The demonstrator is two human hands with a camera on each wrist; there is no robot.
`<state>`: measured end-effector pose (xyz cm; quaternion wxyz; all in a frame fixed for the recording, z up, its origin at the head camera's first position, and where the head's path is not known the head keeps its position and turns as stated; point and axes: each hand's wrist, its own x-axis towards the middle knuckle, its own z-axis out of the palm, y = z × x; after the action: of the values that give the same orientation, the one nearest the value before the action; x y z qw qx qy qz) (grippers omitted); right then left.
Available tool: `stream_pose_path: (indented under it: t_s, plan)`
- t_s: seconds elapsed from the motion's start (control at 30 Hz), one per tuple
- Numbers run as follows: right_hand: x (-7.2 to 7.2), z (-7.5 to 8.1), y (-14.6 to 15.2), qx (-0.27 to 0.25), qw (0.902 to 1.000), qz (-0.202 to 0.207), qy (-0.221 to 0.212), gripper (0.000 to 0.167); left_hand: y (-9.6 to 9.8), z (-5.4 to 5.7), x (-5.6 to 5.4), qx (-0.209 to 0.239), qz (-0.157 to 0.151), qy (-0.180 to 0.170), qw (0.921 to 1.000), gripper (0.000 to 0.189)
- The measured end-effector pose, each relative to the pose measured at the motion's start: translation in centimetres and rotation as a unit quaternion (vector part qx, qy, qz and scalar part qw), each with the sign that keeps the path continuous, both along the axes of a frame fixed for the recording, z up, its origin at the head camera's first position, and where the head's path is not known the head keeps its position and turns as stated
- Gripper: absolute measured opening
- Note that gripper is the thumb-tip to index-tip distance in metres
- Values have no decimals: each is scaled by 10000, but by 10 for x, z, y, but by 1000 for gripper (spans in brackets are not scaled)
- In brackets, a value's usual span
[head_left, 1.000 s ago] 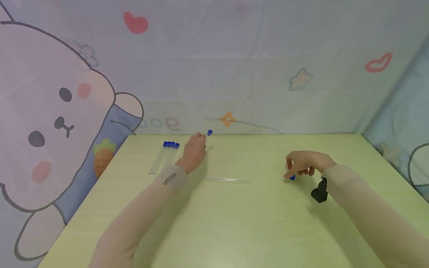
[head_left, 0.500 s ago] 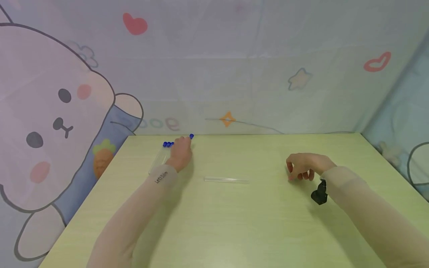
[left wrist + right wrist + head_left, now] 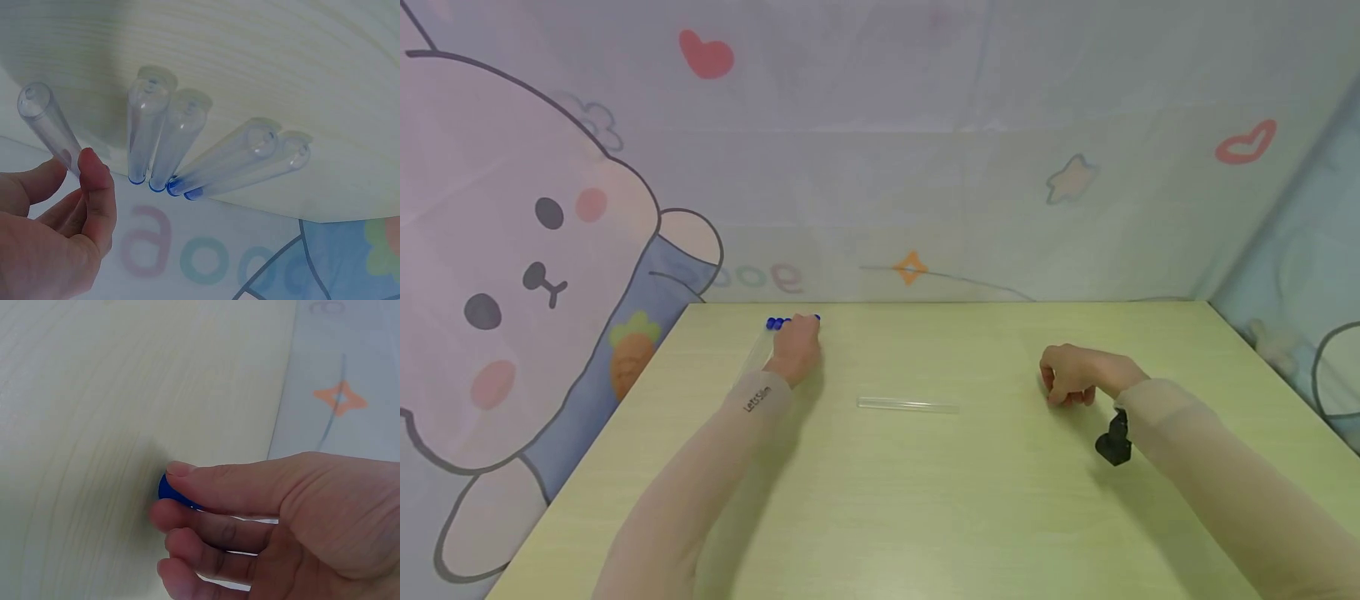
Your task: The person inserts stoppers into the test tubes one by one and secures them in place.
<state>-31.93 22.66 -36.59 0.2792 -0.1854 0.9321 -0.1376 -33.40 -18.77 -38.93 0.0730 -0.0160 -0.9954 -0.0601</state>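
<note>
My left hand [image 3: 797, 346] pinches a clear test tube [image 3: 49, 122] between thumb and fingers at the back left of the table. A bit of its blue cap shows past the knuckles in the head view. Beside it lie several capped tubes [image 3: 147, 128] in a row, their blue caps [image 3: 775, 323] toward the back edge. On the right, my right hand [image 3: 1071, 375] pinches a small blue cap [image 3: 172, 492] between thumb and forefinger, close over the tabletop; the fingers hide it in the head view. An uncapped clear tube [image 3: 907, 405] lies crosswise mid-table, between the hands.
The pale wooden table [image 3: 910, 517] ends at a patterned cloth backdrop [image 3: 880, 167] right behind the tubes. A black wrist camera mount [image 3: 1114, 442] hangs under the right sleeve, low over the tabletop.
My left hand has moved left and lowered with the capped tube to the row of tubes. The right hand stays about in place, its fingers now covering the blue cap from the head view.
</note>
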Motion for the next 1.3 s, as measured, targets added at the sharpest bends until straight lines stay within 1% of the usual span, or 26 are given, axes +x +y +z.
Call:
stream_pose_path:
  t_s: [0.13,0.17,0.23,0.37,0.4,0.63,0.83,1.0,1.17,1.3]
  plan:
    - [0,0,0,-49,9999,107,125,9,-2,-3,-1,35,28,-49,10000,22]
    - [-1,0,0,-54,9998,143,154,9,-2,-4,-2,3,1,43,10000,21]
    - [-1,-1,0,-67,9996,186,202,9,-3,-5,-2,0,42,-2,10000,20]
    - [-1,-1,-1,-73,9995,180,263,8,-6,-9,-1,31,96,-75,9999,20]
    - [0,-2,-1,-59,9995,163,279,8,-6,-9,-1,60,130,-181,9997,21]
    - [1,-2,-3,64,9992,127,381,9,-6,-11,2,-50,170,-150,9997,21]
    - [3,-1,-4,72,9989,114,441,9,-6,-13,3,-119,125,-190,9997,18]
    - [3,-2,-3,17,9988,143,468,10,-4,-14,2,-272,72,-167,9995,18]
    - [2,-4,-3,-13,9987,122,495,11,-1,-14,1,-454,13,-46,9990,22]
    - [2,-4,-3,-65,9984,136,544,11,7,-14,1,-606,-245,282,9975,18]
